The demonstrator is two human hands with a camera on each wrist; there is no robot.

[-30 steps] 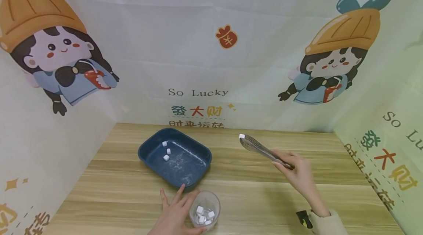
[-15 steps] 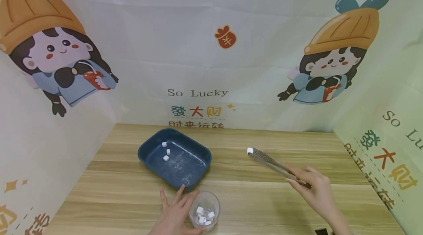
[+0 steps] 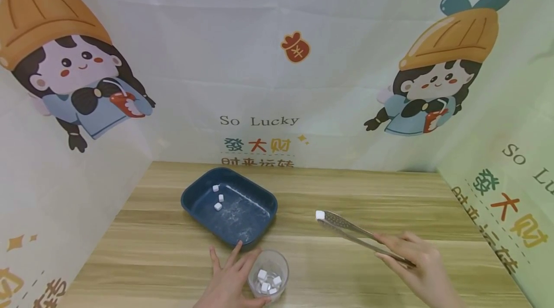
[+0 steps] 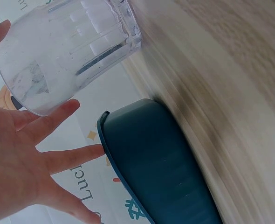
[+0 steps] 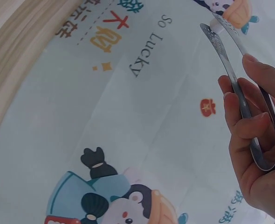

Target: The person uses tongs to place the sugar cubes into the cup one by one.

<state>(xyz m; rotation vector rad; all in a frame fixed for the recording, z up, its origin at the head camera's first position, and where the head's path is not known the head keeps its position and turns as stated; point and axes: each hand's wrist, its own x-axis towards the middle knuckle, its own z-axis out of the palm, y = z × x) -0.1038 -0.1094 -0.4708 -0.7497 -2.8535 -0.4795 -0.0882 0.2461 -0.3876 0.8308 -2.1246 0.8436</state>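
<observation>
My right hand [image 3: 421, 262] grips metal tongs [image 3: 352, 231] with perforated tips, held over the right side of the table. A small white cube [image 3: 320, 214] is pinched at their tips; in the right wrist view, this cube [image 5: 216, 25] shows between the two arms of the tongs. My left hand [image 3: 233, 279] holds a clear cup [image 3: 282, 262] between thumb and index finger, its other fingers spread. One fingertip meets the rim of the dark blue tray [image 4: 142, 144]. Inside the cup lie several white cubes [image 3: 265, 288]. Three more white cubes [image 3: 221, 198] sit in the tray.
The wood-grain table [image 3: 143, 245] runs back to a printed cloth [image 3: 346, 82] hung behind it and along both sides. The tray stands left of centre, just behind the cup.
My right hand has moved right and toward me, bringing the tongs and the pinched cube nearer over the table. The left hand, cup and tray stay in place.
</observation>
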